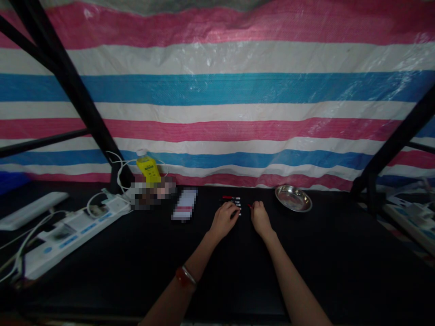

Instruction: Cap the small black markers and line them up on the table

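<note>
My left hand (224, 220) is over a short row of markers on the black tabletop, its fingers curved and its thumb held apart from them. At the top of the row lies a red marker (231, 198) with a pale end. Below it, several dark markers (237, 203) with whitish ends are partly covered by my left fingers. Just to the right, my right hand (261, 219) is closed around a small red thing (249, 206). Only its tip shows at the fingertips, so I cannot make out its kind.
A round metal dish (293, 198) stands to the right of my hands. On the left are a phone (185, 204), a yellow bottle (148, 168) and a long white power strip (78, 235) with cables. Black frame posts (78, 97) and a striped sheet (238, 88) bound the tabletop (244, 276).
</note>
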A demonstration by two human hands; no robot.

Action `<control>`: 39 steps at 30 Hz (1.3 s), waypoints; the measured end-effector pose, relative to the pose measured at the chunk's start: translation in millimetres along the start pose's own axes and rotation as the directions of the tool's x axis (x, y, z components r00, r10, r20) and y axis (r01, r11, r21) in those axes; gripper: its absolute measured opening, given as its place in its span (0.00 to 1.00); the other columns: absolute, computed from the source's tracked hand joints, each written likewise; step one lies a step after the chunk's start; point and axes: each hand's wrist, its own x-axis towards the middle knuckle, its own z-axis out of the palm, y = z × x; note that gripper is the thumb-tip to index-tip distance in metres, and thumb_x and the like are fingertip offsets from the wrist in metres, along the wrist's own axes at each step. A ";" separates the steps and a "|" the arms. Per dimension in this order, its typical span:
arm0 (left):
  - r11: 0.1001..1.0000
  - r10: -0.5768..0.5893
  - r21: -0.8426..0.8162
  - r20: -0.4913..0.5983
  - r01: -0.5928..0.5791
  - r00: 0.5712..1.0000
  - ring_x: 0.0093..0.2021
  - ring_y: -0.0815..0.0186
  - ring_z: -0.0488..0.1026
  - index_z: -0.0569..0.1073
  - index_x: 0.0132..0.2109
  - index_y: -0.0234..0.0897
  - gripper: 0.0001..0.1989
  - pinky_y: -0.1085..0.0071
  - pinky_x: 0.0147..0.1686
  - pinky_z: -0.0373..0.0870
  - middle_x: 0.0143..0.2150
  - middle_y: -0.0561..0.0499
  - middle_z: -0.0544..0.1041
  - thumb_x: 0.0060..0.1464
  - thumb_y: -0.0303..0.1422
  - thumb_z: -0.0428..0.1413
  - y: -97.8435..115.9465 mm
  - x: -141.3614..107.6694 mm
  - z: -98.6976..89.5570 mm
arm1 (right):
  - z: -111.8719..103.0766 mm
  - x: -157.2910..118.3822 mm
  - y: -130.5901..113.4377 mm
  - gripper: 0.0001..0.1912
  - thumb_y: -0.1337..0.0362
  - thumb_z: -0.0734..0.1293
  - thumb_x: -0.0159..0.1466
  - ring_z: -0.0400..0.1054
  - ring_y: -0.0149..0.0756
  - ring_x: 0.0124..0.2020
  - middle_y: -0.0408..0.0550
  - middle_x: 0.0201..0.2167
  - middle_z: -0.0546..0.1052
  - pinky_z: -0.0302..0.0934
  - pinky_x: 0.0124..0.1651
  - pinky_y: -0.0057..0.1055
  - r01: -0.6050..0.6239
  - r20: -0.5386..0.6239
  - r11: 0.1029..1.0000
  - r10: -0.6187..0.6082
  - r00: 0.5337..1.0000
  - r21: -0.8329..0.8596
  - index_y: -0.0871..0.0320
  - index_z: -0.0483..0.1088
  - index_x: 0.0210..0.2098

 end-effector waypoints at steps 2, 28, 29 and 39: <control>1.000 -0.003 0.003 0.007 0.003 1.000 0.42 0.66 0.69 0.72 0.38 0.38 0.07 0.68 0.44 0.67 0.38 0.50 0.72 0.56 0.29 0.50 0.5 0.2 -0.6 | -2.1 -1.1 -1.8 0.07 0.70 0.56 0.62 0.66 0.38 0.32 0.54 0.35 0.69 0.59 0.33 0.31 0.006 0.013 0.999 -0.005 1.000 -0.037 0.58 0.65 0.33; 1.000 0.002 -0.003 0.010 -0.002 1.000 0.42 0.66 0.69 0.72 0.39 0.38 0.07 0.69 0.44 0.67 0.39 0.50 0.73 0.56 0.28 0.50 1.0 0.0 0.4 | -29.9 -4.4 -44.4 0.15 0.75 0.48 0.64 0.74 0.40 0.34 0.60 0.36 0.73 0.65 0.33 0.31 -0.181 0.249 0.897 0.298 0.922 -0.403 0.66 0.60 0.45; 1.000 0.000 -0.001 0.011 0.000 1.000 0.42 0.66 0.69 0.72 0.38 0.38 0.07 0.69 0.44 0.67 0.39 0.50 0.73 0.56 0.28 0.50 1.4 0.1 0.1 | -30.5 -4.4 -44.9 0.15 0.75 0.48 0.64 0.74 0.40 0.35 0.60 0.36 0.73 0.65 0.33 0.31 -0.184 0.251 0.897 0.301 0.920 -0.401 0.66 0.60 0.45; 1.000 -0.006 -0.001 0.010 0.006 1.000 0.42 0.66 0.69 0.72 0.38 0.38 0.07 0.69 0.44 0.66 0.39 0.50 0.73 0.56 0.28 0.50 -0.2 0.0 -0.5 | -36.5 -4.7 -44.9 0.13 0.73 0.49 0.64 0.74 0.44 0.36 0.60 0.36 0.74 0.63 0.34 0.33 -0.259 0.260 0.918 0.341 0.903 -0.301 0.65 0.58 0.46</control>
